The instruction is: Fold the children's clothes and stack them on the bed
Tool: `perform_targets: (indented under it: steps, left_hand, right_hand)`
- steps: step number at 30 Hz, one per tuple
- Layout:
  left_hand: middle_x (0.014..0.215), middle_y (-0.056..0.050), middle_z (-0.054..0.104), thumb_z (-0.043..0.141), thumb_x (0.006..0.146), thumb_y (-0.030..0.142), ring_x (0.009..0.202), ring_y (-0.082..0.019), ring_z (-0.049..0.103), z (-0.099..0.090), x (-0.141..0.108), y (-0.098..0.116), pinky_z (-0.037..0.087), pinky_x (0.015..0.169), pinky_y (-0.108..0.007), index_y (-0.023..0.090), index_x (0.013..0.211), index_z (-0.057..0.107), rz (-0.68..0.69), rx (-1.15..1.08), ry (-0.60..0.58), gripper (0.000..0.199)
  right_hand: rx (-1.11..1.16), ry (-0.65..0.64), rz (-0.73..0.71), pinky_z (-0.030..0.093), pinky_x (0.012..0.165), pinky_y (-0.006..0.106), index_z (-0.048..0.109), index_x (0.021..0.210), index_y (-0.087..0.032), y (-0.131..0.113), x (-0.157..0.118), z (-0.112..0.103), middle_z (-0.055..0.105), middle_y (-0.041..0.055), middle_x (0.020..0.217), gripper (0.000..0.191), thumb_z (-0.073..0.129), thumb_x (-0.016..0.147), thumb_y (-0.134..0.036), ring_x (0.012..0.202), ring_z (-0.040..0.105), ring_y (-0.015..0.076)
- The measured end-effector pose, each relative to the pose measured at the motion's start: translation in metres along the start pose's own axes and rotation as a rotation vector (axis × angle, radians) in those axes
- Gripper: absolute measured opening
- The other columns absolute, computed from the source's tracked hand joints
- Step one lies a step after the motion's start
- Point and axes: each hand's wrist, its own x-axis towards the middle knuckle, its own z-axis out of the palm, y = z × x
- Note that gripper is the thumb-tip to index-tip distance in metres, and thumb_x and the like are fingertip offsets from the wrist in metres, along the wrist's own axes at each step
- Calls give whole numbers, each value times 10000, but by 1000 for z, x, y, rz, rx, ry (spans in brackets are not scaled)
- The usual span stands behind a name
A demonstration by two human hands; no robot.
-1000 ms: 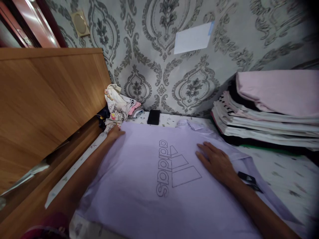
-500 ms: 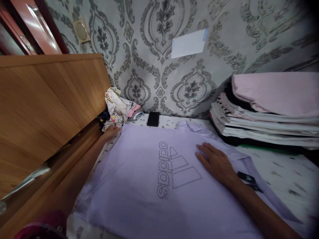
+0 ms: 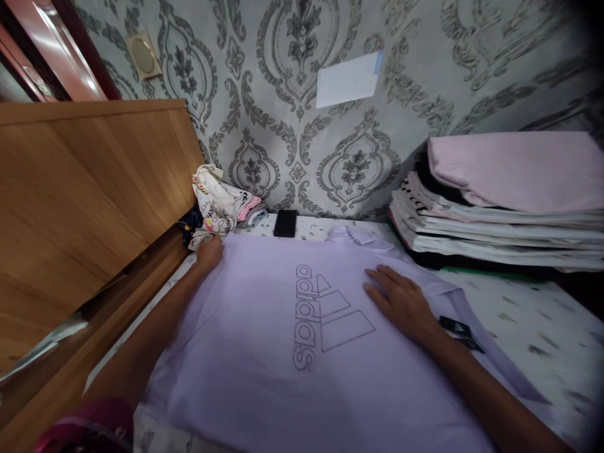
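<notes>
A lilac shirt (image 3: 245,314) with an outlined "adidas" print lies spread sideways on a white patterned sheet (image 3: 509,314). At the shirt's far left corner, my left hand (image 3: 209,253) is closed on the fabric edge, its fingertips partly hidden. My right hand (image 3: 401,302) rests flat on the shirt, right of the print, with its fingers apart. Beside my right wrist lies a black tag (image 3: 455,326) on the shirt.
Folded clothes with a pink one (image 3: 514,167) on top form a stack at the right. A crumpled printed cloth (image 3: 217,198) and a black flat object (image 3: 285,223) lie near the wall. A wooden panel (image 3: 94,201) borders the left side.
My left hand has drawn its fingers together at the shirt's corner, and its forearm shows more fully. My right hand stays on the shirt. The view has shifted slightly.
</notes>
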Motion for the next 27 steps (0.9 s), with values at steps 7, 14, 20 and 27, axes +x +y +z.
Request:
perform_targets:
  steps: [7, 14, 20, 27]
  left_hand:
    - [1452, -163, 522, 381, 982, 285, 1378, -266, 457, 15, -18, 21, 349, 1140, -390, 172, 1370, 491, 312, -11, -6, 419]
    - [1575, -195, 401, 356, 988, 373, 1490, -275, 326, 22, 13, 11, 240, 1217, -443, 87, 1446, 434, 384, -106, -150, 546]
    - [1616, -162, 340, 280, 1008, 412, 1498, -226, 316, 13, -43, 10, 230, 1237, -392, 98, 1522, 353, 382, -142, -128, 607]
    - [1617, -158, 341, 360, 981, 434, 1519, -276, 262, 26, -125, 3, 208, 1235, -459, 144, 1494, 406, 404, -118, -182, 591]
  right_hand:
    - [0, -13, -9, 434, 1089, 505, 631, 1269, -204, 1, 1, 0, 612, 137, 1386, 511, 341, 945, -472, 1319, 538, 311]
    - [-6, -22, -4, 441, 1080, 511, 626, 1283, -209, 0, 1, -2, 604, 139, 1397, 493, 362, 947, -456, 1322, 534, 319]
    - [-1, -47, 0, 423, 1093, 522, 622, 1303, -180, 0, 1, -1, 588, 157, 1419, 534, 347, 948, -469, 1354, 508, 320]
    - [15, -35, -2, 438, 1082, 514, 632, 1286, -198, 4, 3, 3, 607, 146, 1393, 521, 369, 935, -479, 1342, 521, 317]
